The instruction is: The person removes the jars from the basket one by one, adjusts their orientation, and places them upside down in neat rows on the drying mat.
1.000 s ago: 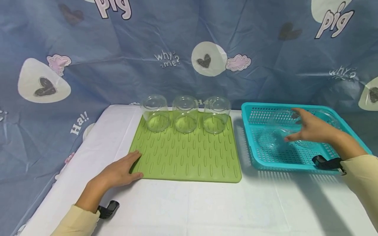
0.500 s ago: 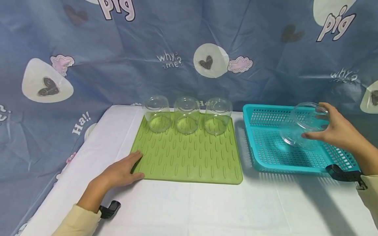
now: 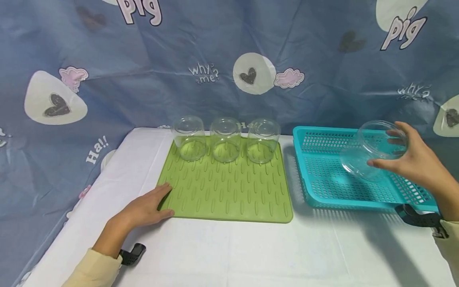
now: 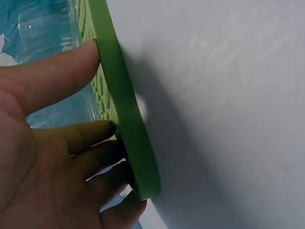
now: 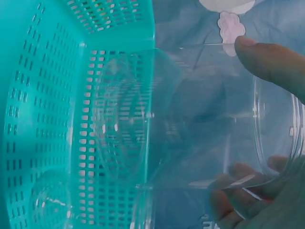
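Right hand point(image 3: 417, 159): is gripping the clear cup point(image 5: 200, 114), thumb opposing curled fingers.
Left hand point(image 3: 145, 207): is resting at the near-left corner of the green mat point(image 3: 222, 191), fingers relaxed.
Clear cup: is slanting over the teal basket point(image 3: 349, 203); see-through walls are obscuring whether its far end is touching the floor.
Handling: is probably proving light, stiff, slippery and breakable; the round side wall is offering the surest hold.
Green mat: is bearing three similar cups point(image 3: 225, 139) along its far edge.
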### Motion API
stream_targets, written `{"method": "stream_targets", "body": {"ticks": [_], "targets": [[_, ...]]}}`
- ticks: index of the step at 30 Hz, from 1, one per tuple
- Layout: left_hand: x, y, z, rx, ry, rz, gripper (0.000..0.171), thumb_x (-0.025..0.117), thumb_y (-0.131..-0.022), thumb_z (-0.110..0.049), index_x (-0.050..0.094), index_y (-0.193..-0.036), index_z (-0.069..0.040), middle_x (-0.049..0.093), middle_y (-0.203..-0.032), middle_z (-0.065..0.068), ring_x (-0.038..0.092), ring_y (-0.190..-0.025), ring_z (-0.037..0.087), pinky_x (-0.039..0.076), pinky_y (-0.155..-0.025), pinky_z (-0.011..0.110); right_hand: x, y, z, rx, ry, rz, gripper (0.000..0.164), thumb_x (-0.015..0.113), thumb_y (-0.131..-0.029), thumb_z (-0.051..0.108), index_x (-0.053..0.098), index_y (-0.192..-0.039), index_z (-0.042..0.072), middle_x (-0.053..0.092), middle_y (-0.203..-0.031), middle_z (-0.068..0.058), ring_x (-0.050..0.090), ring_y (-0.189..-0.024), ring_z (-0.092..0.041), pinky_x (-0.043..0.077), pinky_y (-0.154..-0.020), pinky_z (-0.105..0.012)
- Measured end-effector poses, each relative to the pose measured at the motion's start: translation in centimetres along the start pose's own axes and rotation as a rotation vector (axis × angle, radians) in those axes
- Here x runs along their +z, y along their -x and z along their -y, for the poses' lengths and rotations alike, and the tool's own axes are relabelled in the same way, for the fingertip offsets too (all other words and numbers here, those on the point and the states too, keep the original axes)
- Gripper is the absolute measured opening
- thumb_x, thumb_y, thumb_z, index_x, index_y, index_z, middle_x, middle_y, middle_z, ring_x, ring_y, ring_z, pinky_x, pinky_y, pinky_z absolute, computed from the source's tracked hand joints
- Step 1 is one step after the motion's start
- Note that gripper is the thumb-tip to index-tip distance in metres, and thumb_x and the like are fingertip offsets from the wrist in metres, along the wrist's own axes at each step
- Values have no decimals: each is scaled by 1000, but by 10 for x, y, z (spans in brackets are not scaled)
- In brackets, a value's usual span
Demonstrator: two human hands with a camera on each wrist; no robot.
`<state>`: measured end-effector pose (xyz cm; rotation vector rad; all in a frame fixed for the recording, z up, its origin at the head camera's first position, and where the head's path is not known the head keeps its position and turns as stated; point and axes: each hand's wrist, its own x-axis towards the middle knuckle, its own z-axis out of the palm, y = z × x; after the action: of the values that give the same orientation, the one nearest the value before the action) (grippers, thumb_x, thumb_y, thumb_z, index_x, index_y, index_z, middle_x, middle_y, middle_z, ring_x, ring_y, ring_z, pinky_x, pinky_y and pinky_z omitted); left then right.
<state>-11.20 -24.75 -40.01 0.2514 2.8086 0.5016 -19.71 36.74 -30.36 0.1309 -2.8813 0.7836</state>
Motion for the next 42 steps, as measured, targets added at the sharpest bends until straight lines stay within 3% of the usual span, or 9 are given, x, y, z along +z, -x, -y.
{"method": "stream_targets", "body": {"ticks": [7, 14, 20, 22, 25, 26, 28, 32, 42], "targets": [[2, 0, 1, -4, 8, -10, 79, 70, -90, -33, 36, -149, 7, 31, -157, 29, 34, -143, 51, 35, -113, 64, 1, 2, 13, 12, -52, -29, 123, 85, -79, 25, -9, -159, 14, 21, -161, -30, 29, -137, -60, 34, -92, -73], [0, -1, -1, -9, 7, 8, 80, 70, -89, -34, 36, -149, 7, 31, -158, 29, 33, -143, 51, 35, -113, 64, 0, 9, 34, -39, -114, -66, 123, 89, -73, 15, 1, -160, 20, 29, -155, -33, 31, -138, -58, 25, -109, -73], [-4, 0, 0, -9, 7, -12, 78, 72, -88, -33, 40, -147, 6, 33, -156, 29, 35, -141, 52, 36, -111, 65, 0, 14, 59, -84, -92, -48, 127, 92, -69, 19, 3, -158, 32, 29, -161, -22, 37, -137, -52, 35, -98, -71], [-4, 0, 0, -7, 5, -26, 76, 73, -88, -32, 43, -145, 7, 34, -155, 30, 36, -140, 52, 37, -110, 65, 2, 15, 67, -108, -92, -35, 127, 93, -68, 20, 4, -157, 36, 31, -161, -17, 38, -138, -46, 39, -95, -62], [-3, 0, -1, 1, 1, -40, 72, 73, -88, -28, 45, -143, 8, 36, -154, 30, 37, -140, 51, 37, -111, 64, 5, 16, 76, -155, -115, -36, 126, 93, -66, 16, 7, -156, 36, 41, -154, -14, 41, -138, -26, 40, -95, -36], [-2, 0, -1, 6, -1, -45, 71, 73, -88, -28, 46, -142, 8, 37, -154, 30, 38, -140, 51, 37, -111, 64, 6, 17, 79, -167, -124, -38, 126, 93, -66, 15, 8, -155, 35, 42, -152, -14, 41, -136, -24, 39, -94, -36], [-1, 1, 0, 14, -5, -58, 69, 73, -87, -27, 48, -141, 8, 39, -153, 30, 39, -139, 51, 37, -112, 63, 8, 20, 85, -189, -130, -39, 124, 93, -65, 15, 10, -155, 32, 44, -148, -15, 41, -133, -24, 39, -93, -37], [0, 2, 0, 24, -7, -81, 67, 74, -87, -25, 49, -140, 7, 42, -151, 30, 40, -138, 50, 37, -112, 63, 11, 25, 100, -228, -143, -31, 121, 94, -64, 14, 14, -155, 26, 45, -146, -18, 40, -130, -39, 35, -93, -65], [1, 3, 0, 33, -11, -90, 66, 74, -86, -25, 50, -139, 8, 42, -150, 30, 41, -138, 51, 38, -111, 63, 21, 26, 132, -384, -142, -31, 122, 95, -61, 11, 20, -156, 20, 48, -146, -16, 36, -139, -40, 33, -103, -70]]}}
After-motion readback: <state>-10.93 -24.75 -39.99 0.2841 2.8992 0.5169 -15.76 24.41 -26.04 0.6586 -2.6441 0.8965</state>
